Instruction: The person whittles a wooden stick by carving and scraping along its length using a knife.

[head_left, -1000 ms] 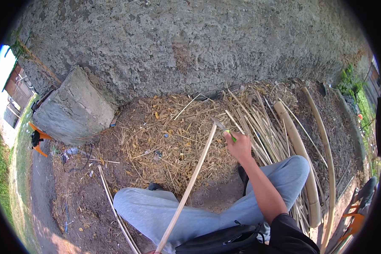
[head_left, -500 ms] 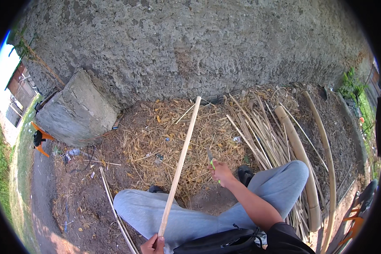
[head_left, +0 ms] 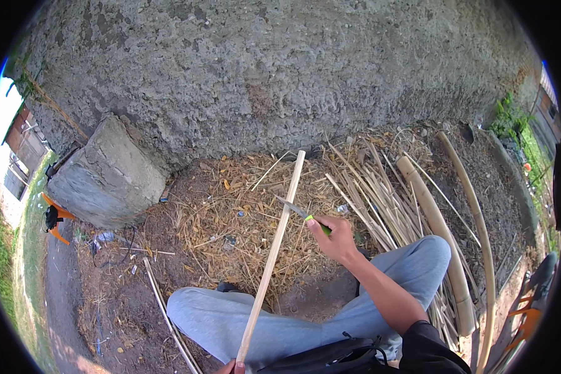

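Wall, one, stands ahead; two poles and a heap of thin strips, too many to count, lie right of the legs. One pale slat passes above the left one, its long axis running away and slightly rightward, toward the wall. The left hand grasps its near end; the right hand clenches one knife, blade across the slat, tip ahead-left.

We wear grey trousers and a black sleeve.
Our trousers are pale, bluish and softly creased; the sleeve ends short, leaving our right hand bare. Black fabric crosses our waist, and dark footwear shows.
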A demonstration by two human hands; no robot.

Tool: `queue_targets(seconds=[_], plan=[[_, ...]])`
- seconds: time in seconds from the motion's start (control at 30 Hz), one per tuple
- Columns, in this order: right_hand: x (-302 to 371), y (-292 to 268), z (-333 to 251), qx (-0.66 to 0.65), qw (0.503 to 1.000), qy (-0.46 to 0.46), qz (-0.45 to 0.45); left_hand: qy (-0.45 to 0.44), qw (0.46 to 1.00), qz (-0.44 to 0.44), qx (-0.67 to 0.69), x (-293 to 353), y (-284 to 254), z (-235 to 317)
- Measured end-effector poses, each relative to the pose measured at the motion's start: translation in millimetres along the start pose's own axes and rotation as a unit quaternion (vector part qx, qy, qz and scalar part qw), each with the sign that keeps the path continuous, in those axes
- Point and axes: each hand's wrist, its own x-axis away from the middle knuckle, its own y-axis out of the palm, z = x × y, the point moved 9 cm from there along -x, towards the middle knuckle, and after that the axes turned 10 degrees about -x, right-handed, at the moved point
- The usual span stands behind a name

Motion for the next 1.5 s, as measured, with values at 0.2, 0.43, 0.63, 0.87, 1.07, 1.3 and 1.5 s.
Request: queue_targets(seconds=[0.2,0.43,0.63,0.87,1.07,1.3,1.5], plan=[[1,5,29,-0.273,0.931,0.231,0.069,0.023,0.999,-0.028,-0.026,0,-1,2],[2,11,24,-0.401,0.863,0.302,0.058,0.013,0.998,0.024,-0.056,1,-6,-22],[16,5,65,-0.536,0.745,0.370,0.141,-0.005,0.994,0.007,-0.106,1,-9,-40],[50,48,80,-0.554,0.665,0.501,-0.008,0.002,0.995,0.029,-0.091,-4,-5,-39],[44,64,44,-0.500,0.751,0.427,-0.063,-0.016,0.997,-0.008,-0.072,-20,-7,-12],[42,34,66,-0.486,0.728,0.473,0.099,0.065,0.987,0.132,-0.066,-58,-70,37],[48,37,73,-0.495,0.720,0.471,0.121,0.099,0.896,0.410,-0.139,-50,-140,43]])
